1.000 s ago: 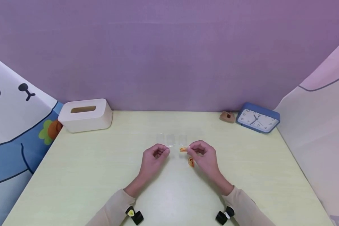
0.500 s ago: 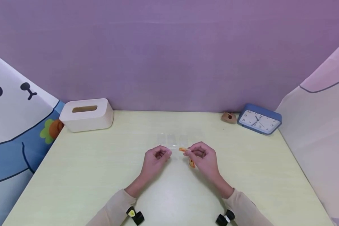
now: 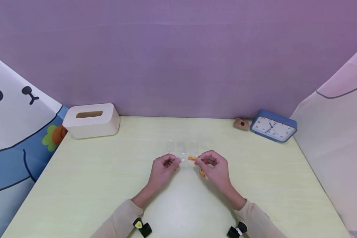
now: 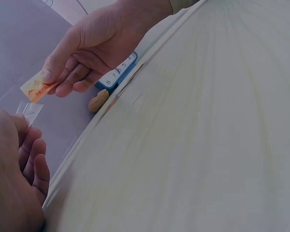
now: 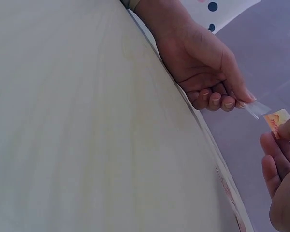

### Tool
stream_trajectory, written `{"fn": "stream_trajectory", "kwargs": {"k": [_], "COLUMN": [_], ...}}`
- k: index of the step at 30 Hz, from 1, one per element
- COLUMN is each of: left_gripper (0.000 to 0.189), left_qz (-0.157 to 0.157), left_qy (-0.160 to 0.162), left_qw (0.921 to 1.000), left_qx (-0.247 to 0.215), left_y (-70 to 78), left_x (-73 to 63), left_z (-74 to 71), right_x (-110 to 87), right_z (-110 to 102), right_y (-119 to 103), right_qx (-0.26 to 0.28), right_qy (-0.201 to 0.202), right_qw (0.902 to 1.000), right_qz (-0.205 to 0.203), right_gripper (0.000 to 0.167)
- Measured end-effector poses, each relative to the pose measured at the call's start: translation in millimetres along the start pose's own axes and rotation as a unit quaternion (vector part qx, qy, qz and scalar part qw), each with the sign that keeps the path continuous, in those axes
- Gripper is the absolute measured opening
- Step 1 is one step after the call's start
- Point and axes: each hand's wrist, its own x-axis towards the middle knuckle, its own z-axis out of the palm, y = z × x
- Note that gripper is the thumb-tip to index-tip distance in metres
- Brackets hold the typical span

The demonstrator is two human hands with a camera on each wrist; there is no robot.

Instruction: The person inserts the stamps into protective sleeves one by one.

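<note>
In the head view my left hand (image 3: 164, 170) pinches a small clear plastic sleeve (image 4: 31, 110) between thumb and fingers. Facing it, my right hand (image 3: 215, 168) pinches a small orange printed stamp (image 5: 277, 122) with "120" in one corner. Stamp and sleeve are held up near each other, the stamp's edge close to the sleeve's end. Beneath the right fingers a second orange printed piece (image 3: 202, 172) lies on the table, partly covered by the hand. Beyond the hands several clear sleeves (image 3: 180, 146) lie flat in a row.
A white tissue box (image 3: 92, 121) stands at the table's back left corner. At the back right are a blue clock (image 3: 273, 126) and a small brown ornament (image 3: 241, 124). Purple backdrop (image 3: 178, 66) rises behind the table (image 3: 92, 178).
My left hand has moved slightly right, bringing the sleeve and the stamp closer together. The stamp has tilted a little in my right fingers. Both grips stay as they were.
</note>
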Motion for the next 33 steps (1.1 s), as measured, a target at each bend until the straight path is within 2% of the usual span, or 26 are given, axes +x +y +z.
{"fn": "stream_trajectory", "kwargs": {"k": [19, 24, 33], "left_gripper": [0.013, 0.014, 0.013], "left_qz": [-0.004, -0.002, -0.011], "left_qy": [0.000, -0.002, 0.003], "left_qw": [1.0000, 1.0000, 0.9999], "left_qx": [-0.003, -0.004, -0.011], "left_y": [3.8, 1.0, 4.6], "left_x": [-0.1, 0.1, -0.4], "left_z": [-0.2, -0.7, 0.0], "right_x": [-0.7, -0.8, -1.5], "right_z": [-0.3, -0.3, 0.2], "right_y": [1.8, 2.6, 1.2], "right_qx": [-0.012, -0.019, -0.021], "right_qy": [-0.001, -0.002, -0.005], "right_qw": [0.9999, 0.9998, 0.9996], "right_qz": [-0.010, -0.002, 0.019], "right_gripper": [0.014, 0.014, 0.013]}}
